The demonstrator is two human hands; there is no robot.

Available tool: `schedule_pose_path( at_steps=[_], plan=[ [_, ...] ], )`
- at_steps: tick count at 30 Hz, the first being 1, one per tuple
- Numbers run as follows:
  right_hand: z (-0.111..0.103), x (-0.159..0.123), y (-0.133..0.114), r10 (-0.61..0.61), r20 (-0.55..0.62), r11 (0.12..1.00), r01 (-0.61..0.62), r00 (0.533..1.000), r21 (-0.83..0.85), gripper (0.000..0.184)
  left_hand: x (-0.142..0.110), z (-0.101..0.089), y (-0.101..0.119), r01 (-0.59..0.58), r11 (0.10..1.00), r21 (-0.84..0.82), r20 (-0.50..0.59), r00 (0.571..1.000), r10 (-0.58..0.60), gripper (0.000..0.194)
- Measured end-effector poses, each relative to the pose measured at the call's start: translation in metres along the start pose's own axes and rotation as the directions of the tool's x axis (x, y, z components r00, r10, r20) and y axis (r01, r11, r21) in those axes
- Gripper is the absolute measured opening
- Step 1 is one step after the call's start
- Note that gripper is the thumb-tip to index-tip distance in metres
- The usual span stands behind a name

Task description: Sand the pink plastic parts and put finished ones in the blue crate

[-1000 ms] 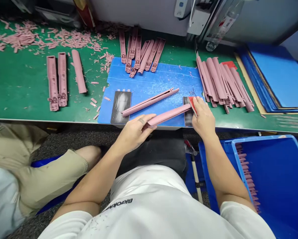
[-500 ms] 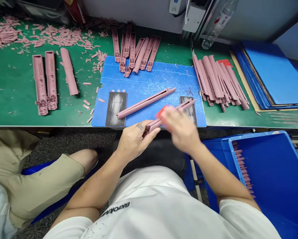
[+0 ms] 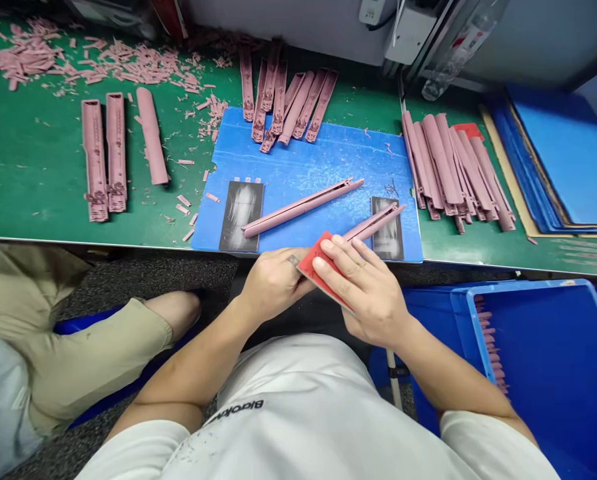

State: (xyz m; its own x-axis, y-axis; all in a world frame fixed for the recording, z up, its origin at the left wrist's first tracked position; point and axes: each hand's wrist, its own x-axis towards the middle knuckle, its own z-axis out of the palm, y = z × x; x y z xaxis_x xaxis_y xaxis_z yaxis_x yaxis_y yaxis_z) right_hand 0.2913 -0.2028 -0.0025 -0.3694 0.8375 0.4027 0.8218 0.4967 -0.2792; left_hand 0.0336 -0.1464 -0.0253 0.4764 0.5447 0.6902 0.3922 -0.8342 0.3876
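Observation:
My left hand [image 3: 271, 283] is closed round the near end of a long pink plastic shell [image 3: 371, 225], which slants up to the right over the table edge. My right hand [image 3: 376, 290] presses a flat red sanding pad [image 3: 323, 263] with a greyish edge against that shell, hiding its middle. Just beyond, another pink shell with a slot along it [image 3: 303, 208] lies on a blue board [image 3: 363, 153]. Worn dark abrasive sheets sit on the board, one at the left [image 3: 241, 217] and one at the right [image 3: 388, 230], the latter partly behind the held shell.
Several pink shells [image 3: 293, 110] lie behind the board, with a pile [image 3: 446, 163] to its right and others [image 3: 96, 163] at left. Pink scraps [image 3: 128, 63] litter the back left. Blue sheets [image 3: 558, 160] are stacked right, above a blue bin [image 3: 543, 347]. A seated person's leg [image 3: 128, 340] is at left.
My right hand has drawn the red pad down the shell toward my left hand. The view has shifted slightly, and the shell stays in my left hand.

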Motion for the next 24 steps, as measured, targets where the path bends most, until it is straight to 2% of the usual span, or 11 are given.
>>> schedule_pose_path(
  at_steps=[4,5,8,9,11,13,16,18,21,22,24],
  plan=[
    [0.003,-0.002,0.01,0.125,-0.126,0.986,-0.137,0.984,-0.094,0.072,0.001,0.0,0.002,0.032,0.999,0.026,-0.026,0.999,-0.031,0.035],
    [0.002,-0.004,0.012,0.12,-0.123,0.986,-0.132,0.985,-0.099,0.072,0.001,0.0,0.003,0.025,0.999,0.021,-0.022,0.999,-0.025,0.033],
    [-0.001,-0.009,0.021,0.006,0.007,0.999,-0.005,1.0,-0.05,0.074,0.0,0.001,0.005,-0.012,1.0,-0.012,-0.016,1.0,0.011,0.024],
    [-0.002,-0.009,0.029,0.03,0.03,0.998,-0.028,0.999,-0.062,0.075,-0.001,0.002,0.005,-0.015,1.0,-0.008,-0.028,1.0,0.015,0.023],
    [-0.004,-0.009,0.047,0.241,0.018,0.958,-0.235,0.97,-0.166,0.076,-0.003,0.002,0.003,0.004,1.0,0.018,-0.044,0.999,-0.004,0.025],
    [-0.003,-0.008,0.064,0.335,0.022,0.919,-0.321,0.942,-0.23,0.076,-0.006,0.001,0.0,0.029,0.999,0.033,-0.001,1.0,-0.029,0.027],
    [0.002,-0.012,0.079,0.191,0.058,0.963,-0.176,0.98,-0.202,0.073,-0.009,-0.01,-0.01,0.047,0.997,0.053,0.141,0.989,-0.054,0.025],
    [0.003,-0.022,0.09,0.228,-0.069,0.95,-0.237,0.971,-0.201,0.072,-0.011,-0.024,-0.02,0.056,0.995,0.088,0.164,0.984,-0.069,0.022],
    [0.001,-0.042,0.117,0.419,-0.326,0.868,-0.479,0.847,-0.128,0.07,-0.01,-0.047,-0.042,0.102,0.972,0.213,0.143,0.981,-0.134,0.015],
    [0.001,-0.047,0.126,0.447,-0.37,0.855,-0.51,0.814,-0.09,0.069,-0.008,-0.053,-0.05,0.121,0.955,0.272,0.161,0.972,-0.169,0.017],
    [0.002,-0.056,0.139,0.452,-0.413,0.858,-0.512,0.791,-0.041,0.066,-0.001,-0.055,-0.065,0.126,0.918,0.376,0.256,0.938,-0.234,0.039]
  ],
)
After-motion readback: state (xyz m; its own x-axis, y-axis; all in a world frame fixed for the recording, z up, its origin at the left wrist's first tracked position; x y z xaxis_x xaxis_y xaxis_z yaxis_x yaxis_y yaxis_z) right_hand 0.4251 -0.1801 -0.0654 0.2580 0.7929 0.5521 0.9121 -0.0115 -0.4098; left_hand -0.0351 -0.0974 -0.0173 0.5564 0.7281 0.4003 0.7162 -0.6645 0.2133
